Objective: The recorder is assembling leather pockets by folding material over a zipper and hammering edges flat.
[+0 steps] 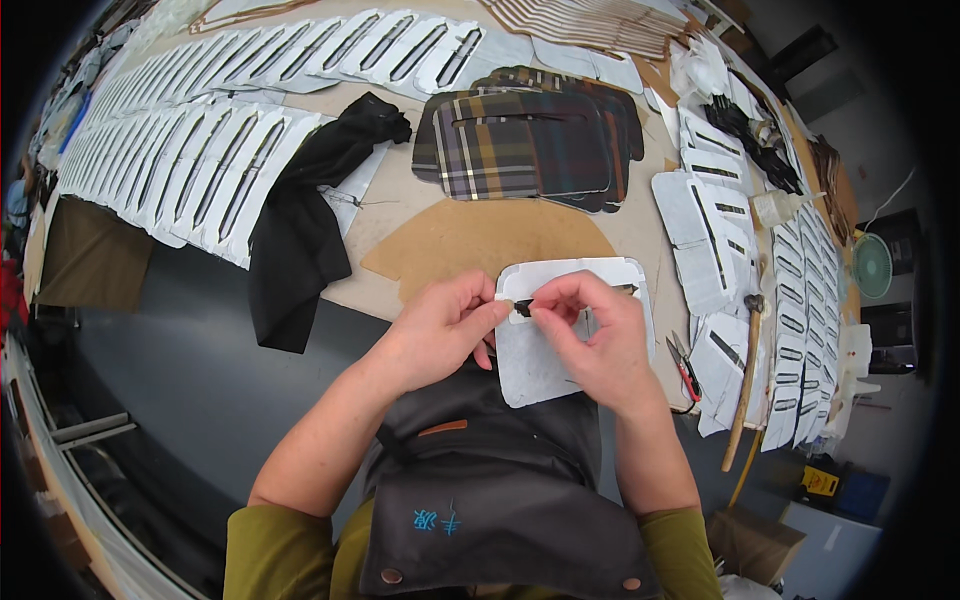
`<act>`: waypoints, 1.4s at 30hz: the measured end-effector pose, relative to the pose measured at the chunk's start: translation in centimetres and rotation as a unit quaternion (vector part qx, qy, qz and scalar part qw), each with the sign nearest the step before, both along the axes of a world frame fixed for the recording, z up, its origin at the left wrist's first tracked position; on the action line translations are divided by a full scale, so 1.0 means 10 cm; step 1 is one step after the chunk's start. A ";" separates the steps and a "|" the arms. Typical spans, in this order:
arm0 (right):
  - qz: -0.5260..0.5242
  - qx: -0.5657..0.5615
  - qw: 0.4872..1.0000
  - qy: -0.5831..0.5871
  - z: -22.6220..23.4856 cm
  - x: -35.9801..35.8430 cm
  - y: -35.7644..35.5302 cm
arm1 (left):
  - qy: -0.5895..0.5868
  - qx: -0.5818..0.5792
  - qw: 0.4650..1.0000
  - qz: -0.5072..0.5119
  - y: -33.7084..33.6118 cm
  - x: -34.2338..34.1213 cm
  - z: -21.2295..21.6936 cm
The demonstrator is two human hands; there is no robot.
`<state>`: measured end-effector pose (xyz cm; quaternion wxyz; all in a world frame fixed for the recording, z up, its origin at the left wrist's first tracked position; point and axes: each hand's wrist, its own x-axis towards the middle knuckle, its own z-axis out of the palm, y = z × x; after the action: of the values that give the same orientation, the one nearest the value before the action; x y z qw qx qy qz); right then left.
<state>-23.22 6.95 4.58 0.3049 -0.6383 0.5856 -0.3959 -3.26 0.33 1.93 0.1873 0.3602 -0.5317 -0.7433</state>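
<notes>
A white panel with rounded corners point(535, 365) hangs partly over the table's near edge, in front of my apron. Near its upper edge runs a dark slot, part of which shows just right of my right hand. My left hand point(450, 325) is closed in a pinch at the panel's left edge, thumb on top. Beside it, my right hand point(598, 335) pinches a small dark strip of fabric point(522, 308) at the slot's left end. The fingertips of both hands almost meet there and hide part of the strip.
Brown card point(490, 235) lies beyond the panel, with stacked plaid panels point(520, 145) behind it. Black cloth point(315, 220) drapes over the edge at left. Rows of white slotted panels point(190, 165) fill the left. Red-handled snips point(685, 368) and a wooden-handled hammer point(745, 385) lie right.
</notes>
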 end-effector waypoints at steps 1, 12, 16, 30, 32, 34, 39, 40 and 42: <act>-0.003 0.000 1.000 -0.001 -0.06 0.02 0.02 | -0.001 0.000 1.000 -0.003 0.00 0.00 -0.01; -0.039 0.000 0.999 -0.009 -0.14 0.11 0.05 | -0.059 -0.047 0.997 -0.007 0.06 -0.03 0.00; -0.033 0.004 0.999 0.005 -0.13 0.10 0.03 | -0.067 -0.105 0.992 0.001 0.11 -0.07 -0.01; -0.038 0.068 0.994 -0.079 -0.24 0.03 -0.01 | -0.111 -0.153 0.982 -0.001 0.12 -0.11 -0.04; -0.051 0.076 0.991 -0.101 -0.23 0.02 0.00 | -0.112 -0.150 0.982 -0.005 0.10 -0.13 0.02; -0.038 0.059 0.995 -0.071 -0.19 0.02 0.01 | -0.114 -0.144 0.983 -0.008 0.11 -0.13 0.02; -0.031 0.060 0.997 -0.045 -0.17 0.04 -0.02 | -0.125 -0.160 0.979 -0.010 0.12 -0.13 -0.01; -0.027 0.062 0.997 -0.040 -0.17 0.04 -0.04 | -0.125 -0.159 0.979 -0.010 0.12 -0.12 -0.02; -0.030 0.060 0.996 -0.061 -0.20 0.06 -0.04 | -0.097 -0.146 0.984 0.008 0.13 -0.13 -0.02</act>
<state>-22.60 6.53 2.61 0.3661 -0.5753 0.6075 -0.4073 -4.52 1.64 1.75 0.1911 0.4033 -0.6476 -0.6176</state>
